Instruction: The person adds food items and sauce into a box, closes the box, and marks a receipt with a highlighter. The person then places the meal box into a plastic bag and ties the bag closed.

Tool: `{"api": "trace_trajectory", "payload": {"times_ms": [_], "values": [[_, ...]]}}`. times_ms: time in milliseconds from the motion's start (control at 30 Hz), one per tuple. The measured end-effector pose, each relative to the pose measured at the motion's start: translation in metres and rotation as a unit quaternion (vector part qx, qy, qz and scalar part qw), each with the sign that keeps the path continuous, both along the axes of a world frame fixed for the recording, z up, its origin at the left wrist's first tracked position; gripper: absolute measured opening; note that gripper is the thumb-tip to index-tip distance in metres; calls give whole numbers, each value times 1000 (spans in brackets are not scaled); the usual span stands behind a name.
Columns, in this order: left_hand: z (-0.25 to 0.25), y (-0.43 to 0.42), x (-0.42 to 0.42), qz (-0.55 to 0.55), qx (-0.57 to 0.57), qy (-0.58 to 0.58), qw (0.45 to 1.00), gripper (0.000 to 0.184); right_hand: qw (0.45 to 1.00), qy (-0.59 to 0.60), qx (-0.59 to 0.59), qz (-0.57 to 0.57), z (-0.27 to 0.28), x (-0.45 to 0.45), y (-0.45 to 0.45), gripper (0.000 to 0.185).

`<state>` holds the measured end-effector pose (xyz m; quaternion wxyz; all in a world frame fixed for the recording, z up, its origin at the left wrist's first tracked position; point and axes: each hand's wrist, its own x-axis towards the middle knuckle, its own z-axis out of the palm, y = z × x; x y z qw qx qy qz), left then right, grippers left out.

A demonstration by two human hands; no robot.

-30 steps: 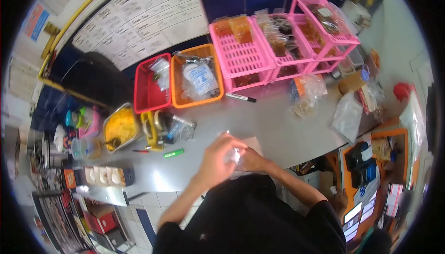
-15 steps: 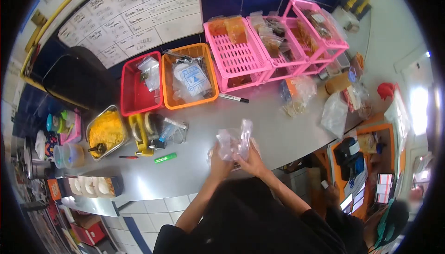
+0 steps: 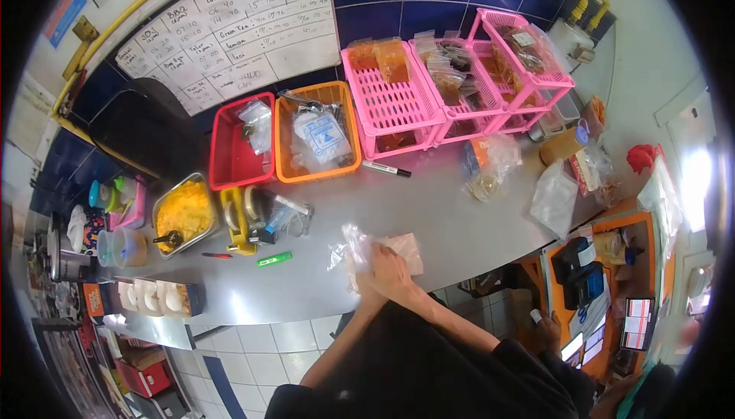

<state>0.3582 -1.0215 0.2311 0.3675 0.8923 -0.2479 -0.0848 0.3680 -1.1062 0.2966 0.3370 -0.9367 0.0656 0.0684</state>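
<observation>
Crumpled clear plastic bags (image 3: 350,251) lie at the near edge of the steel counter, in front of my body. My left hand (image 3: 368,287) is closed on the plastic from below, its fingers partly hidden by the bags and my other hand. Crossing over it, my right hand (image 3: 392,270) has bent fingers pressed together on the plastic's right side. A flat pale pink packet (image 3: 407,248) rests on the counter, partly beneath my right hand; its contents are not clear.
Red (image 3: 220,155) and orange (image 3: 357,160) baskets and pink racks (image 3: 390,105) of packets line the back. On the left are a tray of yellow food (image 3: 186,212), a yellow tape dispenser (image 3: 239,224) and a green marker (image 3: 274,259). A co-worker's hand (image 3: 549,329) shows at right.
My hands have lowered the clear plastic from upright to the counter, leftward. My right hand has moved across my left. The pale pink packet now shows more fully.
</observation>
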Motion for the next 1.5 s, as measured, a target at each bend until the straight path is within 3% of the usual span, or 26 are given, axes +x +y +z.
{"api": "trace_trajectory", "payload": {"times_ms": [133,200,267,333,400,433,500,533,567,600,633,667,733,800,833,900,933,967,1067,1100,1167,1200,1267,1367,1433,1500], "values": [[-89,-10,1,125,-159,96,975,51,982,-152,-67,86,21,-21,-27,44],[-144,-7,1,149,-230,132,953,47,960,-44,130,244,53,-23,-69,37],[-172,-8,1,135,-268,157,941,44,965,2,186,185,87,-15,-107,34],[-109,-10,0,88,-278,209,933,36,962,46,239,123,90,10,-125,33],[-47,-19,-3,11,-271,236,933,32,975,-140,115,126,52,34,-127,30],[-27,-29,-6,-42,-260,235,936,32,974,-141,118,130,40,43,-120,30],[5,-40,-8,-136,-232,225,937,33,915,-81,197,343,29,63,-92,37],[22,-41,-4,-176,-216,215,936,33,907,-86,201,361,31,71,-85,37],[42,-42,3,-156,-214,202,943,33,887,63,144,435,34,80,-83,42],[59,-42,11,-206,-241,152,936,29,840,208,72,495,36,90,-82,47],[72,-41,20,-257,-264,102,924,25,825,251,63,502,28,100,-84,46],[65,-38,34,-300,-190,-216,910,31,809,295,51,506,10,111,-95,44],[52,-26,53,-265,-180,-234,918,30,840,160,96,509,-60,127,-141,47],[41,-13,71,-242,-173,-242,924,29,915,21,106,388,-46,102,-172,55],[36,-7,81,-189,-126,-229,947,28,913,20,107,394,-24,85,-173,55],[27,1,95,-79,-38,-194,977,27,917,242,287,132,20,46,-177,62],[23,7,99,-106,-142,-206,962,22,907,257,319,97,20,26,-171,61],[22,9,97,-102,-146,-203,963,22,920,240,292,100,-3,3,-162,58],[7,24,84,-51,-226,119,965,33,959,175,180,133,-68,-49,-126,49],[7,32,82,-60,-224,123,965,33,941,170,218,197,-71,-55,-104,42],[11,53,78,-84,17,-89,992,34,918,162,260,251,-60,-51,-66,36],[14,65,76,-92,18,-85,992,34,955,68,242,157,-44,-42,-53,32],[26,83,69,-28,-219,17,975,41,975,-22,212,54,-27,-20,-29,28],[56,92,60,-24,-186,187,964,37,974,-28,226,-12,-32,-9,5,26],[24,114,72,-139,-206,33,968,39,955,-131,265,-7,-61,-11,14,23],[56,136,90,-170,-117,92,974,43,940,-86,320,-81,-92,-17,25,24]]}}
